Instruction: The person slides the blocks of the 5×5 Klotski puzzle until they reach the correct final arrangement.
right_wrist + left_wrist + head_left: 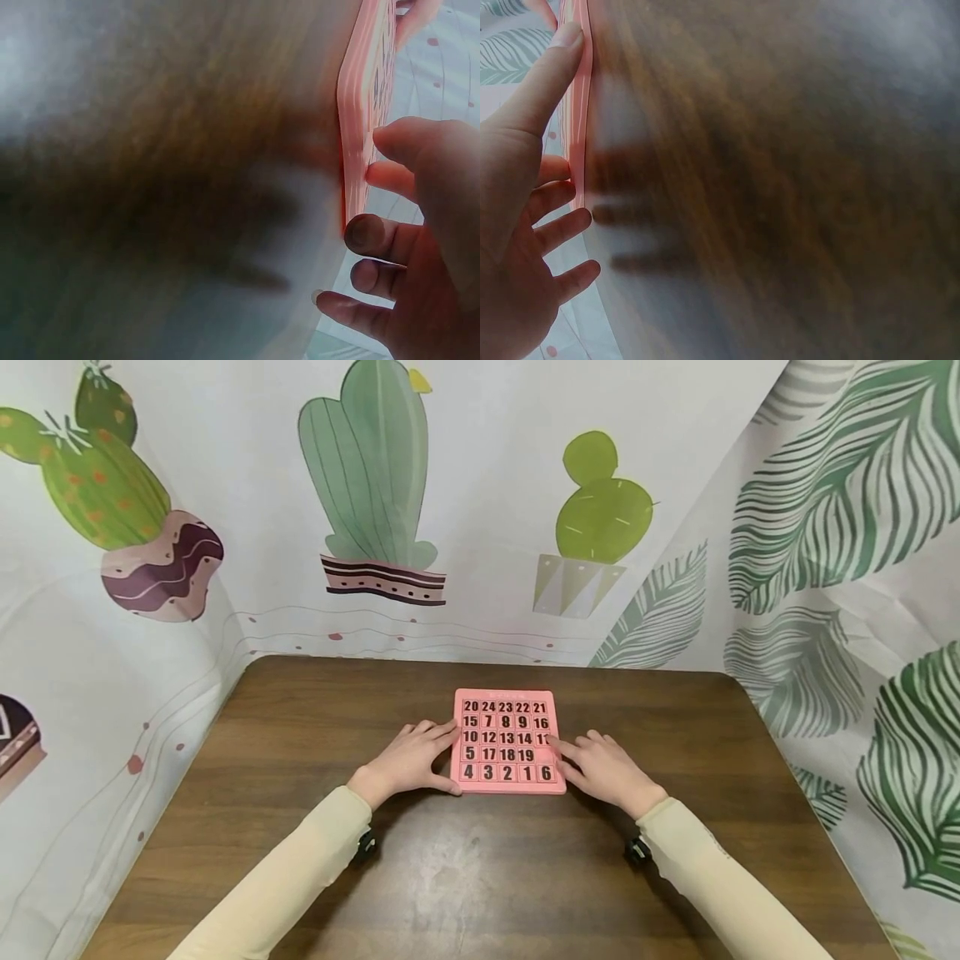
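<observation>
A pink number slide puzzle (507,695) lies flat, its square tiles bearing black numbers. One gap (544,756) shows in the right column, between the 11 and the 6. At the puzzle's left side, my left hand (405,760) rests its thumb (566,41) on the near-left corner and its index finger along the left edge; the other fingers are spread beside it. From the right, my right hand (606,768) reaches in, its index fingertip on tile 11 (540,739) and partly covering it. The right thumb (397,139) is at the puzzle's right edge near tile 6.
The puzzle sits toward the back of a brown wooden table (450,877). A white cloth backdrop (487,510) printed with cacti and leaves rises behind the table. Both forearms come in from the front in pale sleeves, with a dark device (638,850) under the right wrist.
</observation>
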The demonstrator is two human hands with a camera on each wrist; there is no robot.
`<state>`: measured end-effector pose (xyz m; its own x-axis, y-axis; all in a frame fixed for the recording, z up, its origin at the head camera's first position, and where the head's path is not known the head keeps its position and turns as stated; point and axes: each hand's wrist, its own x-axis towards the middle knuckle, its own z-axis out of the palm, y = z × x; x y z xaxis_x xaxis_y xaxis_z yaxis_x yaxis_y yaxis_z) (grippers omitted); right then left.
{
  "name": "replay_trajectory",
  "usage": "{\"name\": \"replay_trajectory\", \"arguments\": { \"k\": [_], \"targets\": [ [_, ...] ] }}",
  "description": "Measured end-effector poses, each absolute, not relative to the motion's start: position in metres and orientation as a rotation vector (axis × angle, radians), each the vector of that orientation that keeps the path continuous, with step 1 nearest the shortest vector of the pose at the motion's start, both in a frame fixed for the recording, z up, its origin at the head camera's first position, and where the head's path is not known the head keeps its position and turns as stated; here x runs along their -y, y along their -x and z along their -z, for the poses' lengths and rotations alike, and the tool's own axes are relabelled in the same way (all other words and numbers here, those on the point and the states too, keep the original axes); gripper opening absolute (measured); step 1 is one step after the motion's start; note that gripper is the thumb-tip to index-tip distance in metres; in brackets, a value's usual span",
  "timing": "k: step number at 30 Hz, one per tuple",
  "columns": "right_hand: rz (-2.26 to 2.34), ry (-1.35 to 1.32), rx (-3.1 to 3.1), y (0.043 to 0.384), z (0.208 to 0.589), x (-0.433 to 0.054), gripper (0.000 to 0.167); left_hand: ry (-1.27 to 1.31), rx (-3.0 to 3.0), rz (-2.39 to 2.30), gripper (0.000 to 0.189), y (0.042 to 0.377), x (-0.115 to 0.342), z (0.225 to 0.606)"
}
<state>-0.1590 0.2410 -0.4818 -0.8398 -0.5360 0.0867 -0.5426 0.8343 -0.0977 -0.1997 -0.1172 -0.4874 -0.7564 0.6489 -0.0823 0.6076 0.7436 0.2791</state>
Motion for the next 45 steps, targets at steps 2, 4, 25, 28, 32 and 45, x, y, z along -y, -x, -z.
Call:
{"name": "replay_trajectory", "arguments": {
  "k": [2,4,25,28,32,45],
  "targets": [
    [-0.185,-0.865,2.970,0.158,0.482,-0.241,0.046,-1.003,-2.764,-0.359,0.111,0.200,0.117,0.488],
    [-0.192,-0.859,2.983,0.157,0.482,-0.241,0.047,-0.999,-2.767,-0.361,0.111,0.200,0.116,0.488],
    [-0.183,-0.917,2.898,0.132,0.489,-0.246,0.046,-1.003,-2.770,-0.338,0.111,0.201,0.117,0.488],
    [-0.208,-0.928,2.890,0.135,0.488,-0.246,0.043,-1.012,-2.768,-0.349,0.110,0.200,0.116,0.486],
    [-0.269,-0.907,2.895,0.146,0.486,-0.246,0.041,-1.018,-2.769,-0.361,0.109,0.199,0.115,0.485],
    [-0.246,-0.870,2.935,0.185,0.490,-0.245,0.046,-1.008,-2.775,-0.339,0.111,0.199,0.116,0.488]
  ]
}}
